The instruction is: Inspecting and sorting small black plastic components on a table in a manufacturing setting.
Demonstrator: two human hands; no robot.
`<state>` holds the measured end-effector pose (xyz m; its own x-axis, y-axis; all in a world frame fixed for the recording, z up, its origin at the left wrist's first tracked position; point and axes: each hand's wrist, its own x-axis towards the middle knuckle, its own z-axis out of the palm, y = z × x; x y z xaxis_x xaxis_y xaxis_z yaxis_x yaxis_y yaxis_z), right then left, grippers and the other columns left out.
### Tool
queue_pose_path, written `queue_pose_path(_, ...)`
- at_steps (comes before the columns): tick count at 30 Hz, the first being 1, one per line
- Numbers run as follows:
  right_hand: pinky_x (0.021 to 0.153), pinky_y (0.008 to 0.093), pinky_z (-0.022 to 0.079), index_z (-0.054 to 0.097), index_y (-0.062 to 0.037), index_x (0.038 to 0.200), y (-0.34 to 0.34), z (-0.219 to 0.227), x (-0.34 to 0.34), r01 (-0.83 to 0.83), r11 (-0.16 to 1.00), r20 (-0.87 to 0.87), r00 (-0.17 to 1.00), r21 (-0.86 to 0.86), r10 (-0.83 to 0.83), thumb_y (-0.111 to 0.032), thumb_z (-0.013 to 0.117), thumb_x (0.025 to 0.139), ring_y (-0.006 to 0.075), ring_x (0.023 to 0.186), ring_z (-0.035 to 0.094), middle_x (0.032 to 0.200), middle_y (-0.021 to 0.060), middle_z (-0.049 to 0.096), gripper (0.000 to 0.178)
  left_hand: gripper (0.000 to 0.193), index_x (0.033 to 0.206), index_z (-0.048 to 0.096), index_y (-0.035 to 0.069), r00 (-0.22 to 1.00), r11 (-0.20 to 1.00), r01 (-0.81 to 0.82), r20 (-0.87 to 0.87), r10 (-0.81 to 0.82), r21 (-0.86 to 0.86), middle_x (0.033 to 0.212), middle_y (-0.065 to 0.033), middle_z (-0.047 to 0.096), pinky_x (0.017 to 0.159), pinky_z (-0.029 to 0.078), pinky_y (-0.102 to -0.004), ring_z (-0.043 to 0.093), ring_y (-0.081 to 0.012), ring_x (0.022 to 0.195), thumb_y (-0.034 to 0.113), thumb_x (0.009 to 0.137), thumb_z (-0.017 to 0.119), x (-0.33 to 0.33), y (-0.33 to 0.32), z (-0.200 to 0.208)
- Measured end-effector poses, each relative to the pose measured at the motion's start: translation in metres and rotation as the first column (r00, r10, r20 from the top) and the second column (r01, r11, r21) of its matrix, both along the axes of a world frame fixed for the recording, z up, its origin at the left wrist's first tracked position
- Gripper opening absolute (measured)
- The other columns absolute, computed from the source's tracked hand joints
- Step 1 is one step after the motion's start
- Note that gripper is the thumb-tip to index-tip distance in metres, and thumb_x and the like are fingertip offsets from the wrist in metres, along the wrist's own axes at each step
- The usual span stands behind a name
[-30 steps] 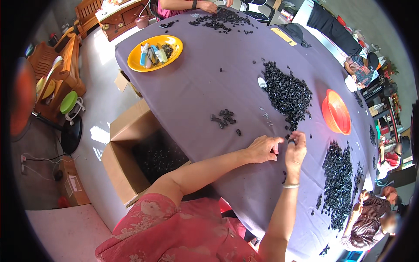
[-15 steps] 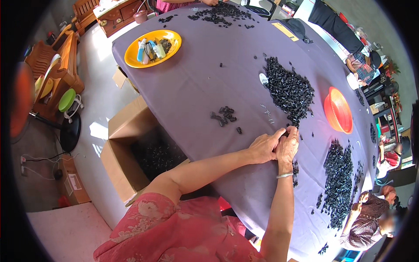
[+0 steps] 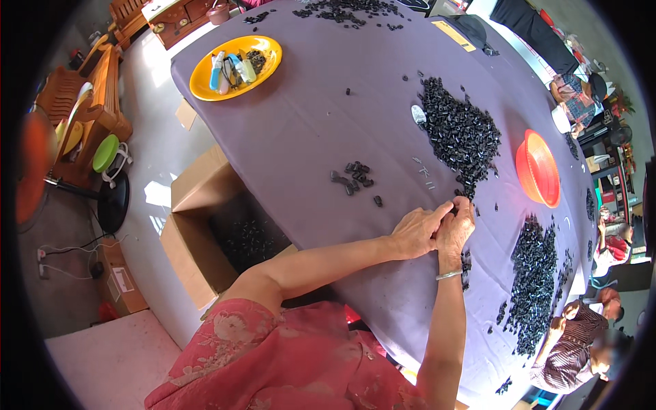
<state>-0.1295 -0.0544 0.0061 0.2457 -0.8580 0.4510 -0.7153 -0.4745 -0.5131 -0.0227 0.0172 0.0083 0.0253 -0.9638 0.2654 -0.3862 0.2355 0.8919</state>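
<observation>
At the near end of a big heap of small black plastic pieces (image 3: 461,133), my two hands meet over the cloth. My left hand (image 3: 417,231) is closed, thumb and fingers pinched against the right. Wearing a bracelet, my right hand (image 3: 454,229) is closed too, fingers curled. A bit of a small black piece (image 3: 454,210) shows between the fingertips; the rest is hidden. Left of the hands lies a small group of black pieces (image 3: 354,178). A second heap of black pieces (image 3: 533,283) spreads to the right of my right forearm.
On the purple tablecloth (image 3: 307,116) stand a yellow plate (image 3: 198,85) with tubes and small bits, and a red basket (image 3: 536,171). An open cardboard box (image 3: 195,253) with black pieces inside sits by the table's left edge. A co-worker in a striped shirt (image 3: 570,348) sits at right.
The view has shifted slightly, so the table's things sit a little differently in the picture. My hands stay together in nearly the same pose.
</observation>
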Motion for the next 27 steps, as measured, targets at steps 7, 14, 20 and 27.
queue_pose_path(7, 0.061, 0.0431, 0.047, 0.057, -0.0051, 0.087, -0.004, -0.006, 0.002, -0.018, 0.983, 0.024, 0.999, -0.182, 0.023, 0.003, 0.057, 0.070, 0.0349, 0.069, 0.058, 0.077, 0.0147, 0.057, 0.019, 0.074, 0.130, 0.038, 0.000, 0.994, 0.984, -0.054, 0.080, 0.068, -0.171, 0.078, -0.0135, 0.062, 0.062, 0.047, -0.0413, 0.060, -0.0319, 0.066, 0.015, 0.067, 0.071, -0.002, -0.004, -0.009)
queue_pose_path(14, 0.066, 0.0449, 0.048, 0.056, -0.0053, 0.087, 0.000, -0.005, 0.000, 0.048, 0.998, 0.005, 0.999, -0.035, -0.048, 0.000, 0.055, 0.072, 0.0365, 0.075, 0.059, 0.083, 0.0154, 0.058, 0.016, 0.075, 0.130, 0.039, 0.001, 1.000, 0.993, 0.014, 0.023, -0.011, -0.115, 0.075, -0.0140, 0.063, 0.062, 0.048, -0.0412, 0.062, -0.0320, 0.066, 0.014, 0.064, 0.074, 0.002, -0.001, -0.002)
queue_pose_path(20, 0.071, 0.0433, 0.049, 0.057, -0.0051, 0.089, 0.004, 0.000, 0.003, 0.084, 0.996, -0.012, 0.996, 0.003, -0.084, -0.003, 0.055, 0.076, 0.0361, 0.079, 0.060, 0.089, 0.0154, 0.061, 0.013, 0.074, 0.132, 0.037, 0.004, 0.999, 0.993, 0.031, 0.012, -0.030, -0.111, 0.074, -0.0108, 0.061, 0.063, 0.048, -0.0390, 0.062, -0.0284, 0.069, 0.009, 0.066, 0.071, 0.006, 0.002, -0.002)
queue_pose_path(27, 0.070, 0.0282, 0.048, 0.061, -0.0026, 0.088, -0.003, -0.013, -0.020, -0.148, 0.985, 0.491, 0.867, 0.092, 0.085, 0.006, 0.047, 0.079, 0.0134, 0.074, 0.058, 0.083, 0.0057, 0.064, 0.019, 0.046, 0.112, 0.053, 0.006, 0.990, 0.996, -0.001, -0.142, -0.012, -0.089, 0.078, -0.0103, 0.061, 0.063, 0.048, -0.0377, 0.061, -0.0288, 0.070, 0.009, 0.069, 0.069, -0.002, 0.003, -0.005)
